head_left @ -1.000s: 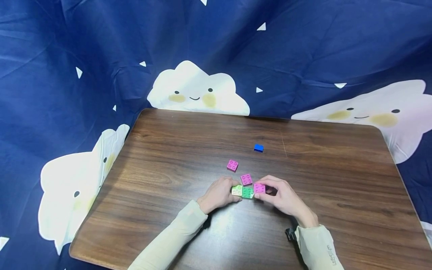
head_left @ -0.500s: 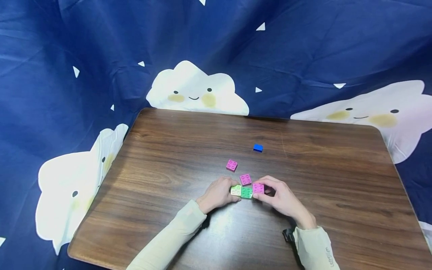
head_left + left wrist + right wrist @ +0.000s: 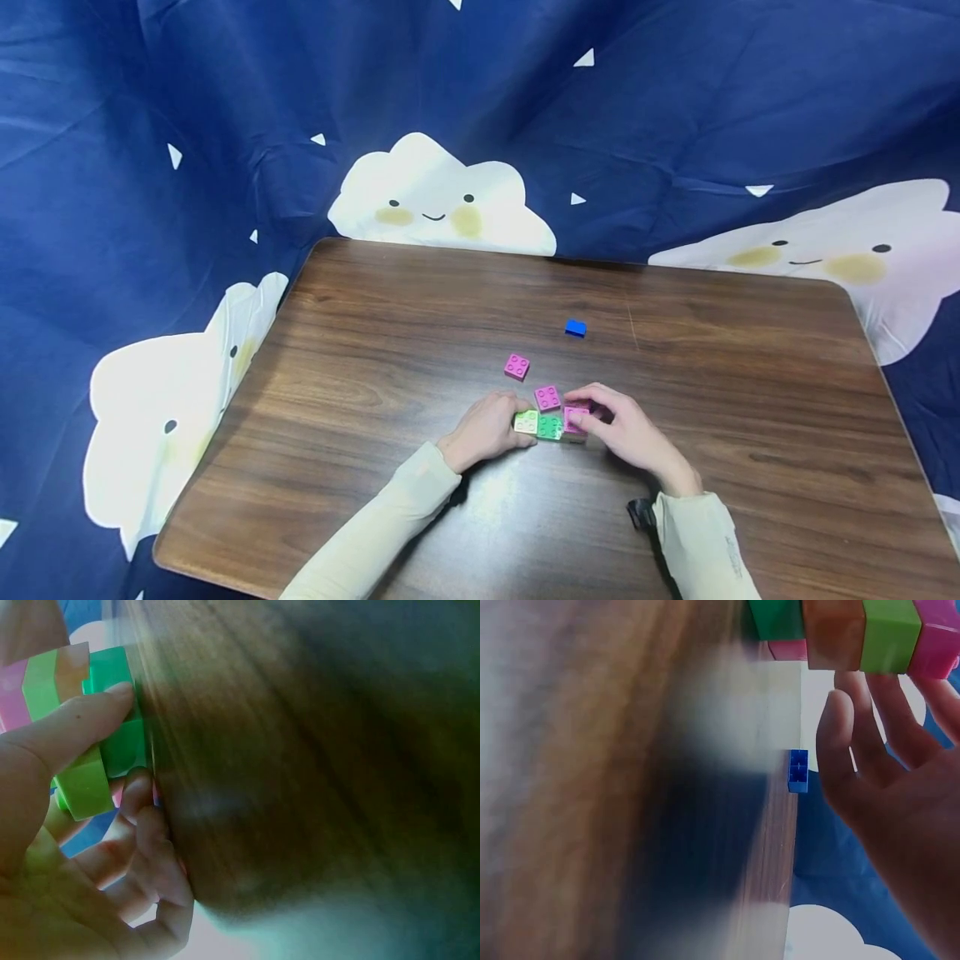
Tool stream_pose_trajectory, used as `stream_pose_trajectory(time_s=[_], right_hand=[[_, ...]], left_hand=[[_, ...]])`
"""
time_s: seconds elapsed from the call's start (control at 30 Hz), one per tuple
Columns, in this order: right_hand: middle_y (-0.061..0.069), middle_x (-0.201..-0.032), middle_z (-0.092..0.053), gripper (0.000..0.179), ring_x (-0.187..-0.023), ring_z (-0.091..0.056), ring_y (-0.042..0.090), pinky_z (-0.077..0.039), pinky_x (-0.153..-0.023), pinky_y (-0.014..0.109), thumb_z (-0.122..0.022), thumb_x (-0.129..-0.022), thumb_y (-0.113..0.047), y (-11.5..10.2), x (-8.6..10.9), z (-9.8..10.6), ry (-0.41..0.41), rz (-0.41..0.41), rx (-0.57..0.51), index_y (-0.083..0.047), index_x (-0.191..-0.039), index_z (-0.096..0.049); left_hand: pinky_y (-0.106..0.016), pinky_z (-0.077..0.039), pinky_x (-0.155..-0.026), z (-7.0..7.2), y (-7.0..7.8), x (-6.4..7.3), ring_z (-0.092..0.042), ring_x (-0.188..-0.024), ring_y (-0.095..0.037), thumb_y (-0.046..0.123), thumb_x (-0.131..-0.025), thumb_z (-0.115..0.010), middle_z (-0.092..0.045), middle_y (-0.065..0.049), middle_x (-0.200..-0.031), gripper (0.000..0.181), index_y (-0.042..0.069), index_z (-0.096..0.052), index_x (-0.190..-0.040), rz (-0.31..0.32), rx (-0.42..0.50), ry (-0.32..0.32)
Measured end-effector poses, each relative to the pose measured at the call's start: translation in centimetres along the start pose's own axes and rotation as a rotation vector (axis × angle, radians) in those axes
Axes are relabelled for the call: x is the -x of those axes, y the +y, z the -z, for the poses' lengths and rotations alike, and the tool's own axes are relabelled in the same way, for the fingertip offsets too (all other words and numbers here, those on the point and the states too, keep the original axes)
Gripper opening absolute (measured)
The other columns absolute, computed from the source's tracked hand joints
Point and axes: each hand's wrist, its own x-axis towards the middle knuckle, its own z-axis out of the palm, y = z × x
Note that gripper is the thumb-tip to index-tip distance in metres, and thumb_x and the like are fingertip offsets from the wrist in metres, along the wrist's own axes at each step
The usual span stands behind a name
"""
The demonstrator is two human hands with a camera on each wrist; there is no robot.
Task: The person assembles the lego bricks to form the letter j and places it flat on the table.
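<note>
My left hand (image 3: 486, 427) pinches the light green toy brick (image 3: 527, 422) at the left end of a joined group. A darker green brick (image 3: 550, 427) sits beside it. At the right end rises a stack with an orange-brown brick (image 3: 834, 634), a light green brick (image 3: 890, 634) and a pink brick (image 3: 936, 634). My right hand (image 3: 630, 429) rests its thumb on the pink brick's top; its other fingers reach loosely behind the stack. In the right wrist view these fingers are spread. Contact of the other fingertips with the stack is unclear.
Just behind the group lies a loose pink brick (image 3: 547, 398). Another pink brick (image 3: 517, 367) is farther back to the left. A small blue brick (image 3: 576, 328) lies toward the rear of the wooden table (image 3: 405, 333). A blue cloud-print curtain (image 3: 615, 117) hangs behind.
My right hand has gone from pinching the pink brick's sides to laying its thumb on top, fingers loosened. The left hand keeps its grip. The loose bricks have stayed put.
</note>
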Motion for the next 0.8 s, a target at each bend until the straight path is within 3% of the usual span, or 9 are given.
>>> stream_pose_trajectory(time_s=[0.13, 0.23, 0.43, 0.8], right_hand=[[0.001, -0.114, -0.068, 0.028, -0.108, -0.059, 0.015, -0.046, -0.094, 0.036, -0.052, -0.1, -0.026, 0.2, -1.1, 0.5, 0.0, -0.089, -0.002, -0.011, -0.118, -0.066], [0.002, -0.112, -0.068, 0.03, -0.104, -0.059, 0.017, -0.046, -0.089, 0.036, -0.054, -0.099, -0.03, 0.4, -2.1, 0.9, -0.02, -0.126, -0.009, -0.011, -0.119, -0.065], [0.005, -0.102, -0.068, 0.032, -0.087, -0.058, 0.013, -0.047, -0.076, 0.025, -0.067, -0.09, -0.023, 1.4, -4.3, 1.4, -0.12, -0.112, -0.001, -0.006, -0.118, -0.064], [0.01, -0.109, -0.065, 0.036, -0.094, -0.056, 0.021, -0.045, -0.081, 0.029, -0.073, -0.084, -0.02, 2.0, -6.6, 1.7, -0.321, -0.138, 0.021, -0.006, -0.116, -0.064]], left_hand=[[-0.023, -0.046, -0.071, 0.0, 0.0, 0.0, -0.059, -0.084, -0.01, 0.033, -0.075, -0.081, -0.069, 0.008, -0.09, 0.033, 0.02, -0.072, -0.103, 0.008, 0.003, -0.001], [-0.022, -0.045, -0.07, 0.0, -0.1, -0.1, -0.059, -0.083, -0.009, 0.033, -0.074, -0.081, -0.069, 0.008, -0.09, 0.032, 0.02, -0.072, -0.103, 0.01, 0.007, -0.002], [-0.021, -0.045, -0.068, 0.0, 0.0, -0.1, -0.059, -0.081, -0.008, 0.032, -0.074, -0.081, -0.069, 0.008, -0.089, 0.032, 0.02, -0.073, -0.102, 0.008, 0.009, 0.0], [-0.021, -0.043, -0.066, 0.1, 0.0, -0.1, -0.057, -0.078, -0.008, 0.032, -0.074, -0.081, -0.067, 0.008, -0.086, 0.03, 0.021, -0.073, -0.1, 0.006, 0.011, -0.004]])
